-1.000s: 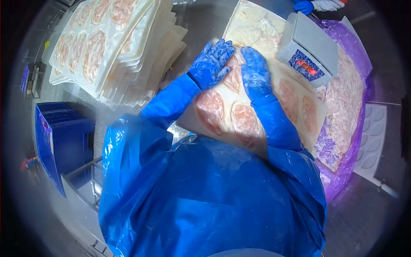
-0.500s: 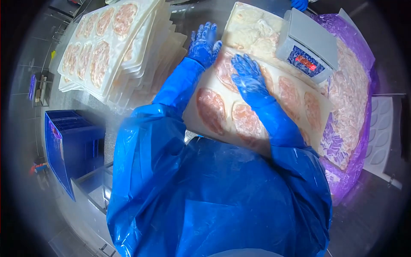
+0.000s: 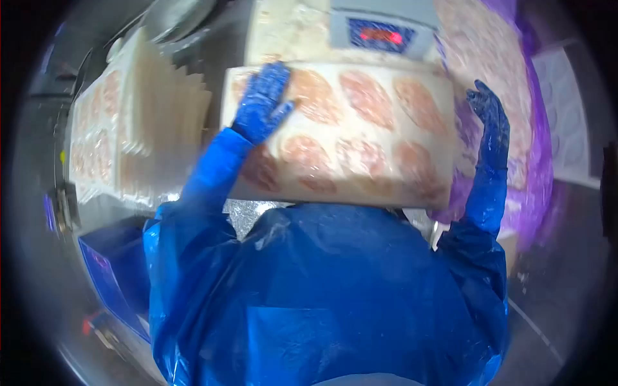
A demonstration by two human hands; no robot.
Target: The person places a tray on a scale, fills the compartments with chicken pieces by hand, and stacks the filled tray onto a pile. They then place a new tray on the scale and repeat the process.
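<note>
In front of me lies a white board (image 3: 402,138) with several flat, pale pink pieces of raw meat (image 3: 365,98) in two rows. My left hand (image 3: 262,103), in a wet blue glove, rests flat over the piece at the board's far left corner, thumb held away from the fingers. To the right of the board my right hand (image 3: 490,114) hovers by the near side of the chopped raw meat (image 3: 479,48) in a purple plastic liner (image 3: 544,174). Its fingers are slightly bent and apart from the thumb, with nothing visible in them.
Behind the board stands a grey scale (image 3: 385,13) with a red lit display, beside a pale tray (image 3: 283,32) of meat. A tall stack of white boards (image 3: 145,109) is at left. Below it sits a blue bin (image 3: 116,257). A white moulded sheet (image 3: 563,109) lies far right.
The view has turned, so the board now lies straight before me. My right hand has left the board and moved right to the purple liner. My left hand has come onto the meat.
</note>
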